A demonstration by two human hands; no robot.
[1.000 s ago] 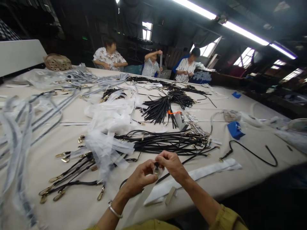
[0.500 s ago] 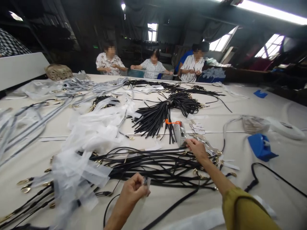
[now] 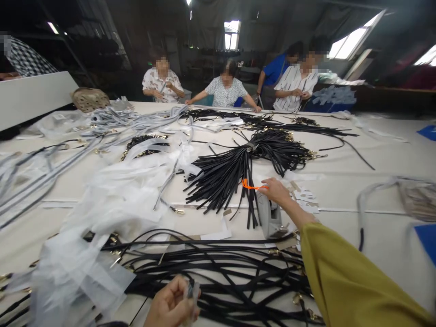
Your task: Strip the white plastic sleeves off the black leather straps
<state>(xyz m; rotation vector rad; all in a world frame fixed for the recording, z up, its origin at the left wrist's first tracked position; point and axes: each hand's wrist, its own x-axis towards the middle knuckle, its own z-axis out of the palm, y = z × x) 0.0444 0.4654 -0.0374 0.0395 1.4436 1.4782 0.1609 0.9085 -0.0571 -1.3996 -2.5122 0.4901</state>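
Left hand (image 3: 171, 303) pinches clear plastic (image 3: 195, 295) | dark piece (image 3: 191, 287) inside blurred | right hand (image 3: 277, 192) at grey dispenser (image 3: 267, 215), can't tell grip

Person's own body, head view:
– Right sleeve (image 3: 354, 272): mustard-olive cloth, plain and of one colour; loose, wide cut, broadening from its opening toward the lower right corner; surface softly creased, with darker shading in the folds. The opening sits partway along the forearm (image 3: 299, 213), leaving the stretch down to the wrist uncovered.
– Right hand (image 3: 276, 191): bare, fingers slightly blurred.
– Left hand (image 3: 173, 303): bare, thumb and fingers visible, cropped by the bottom edge.
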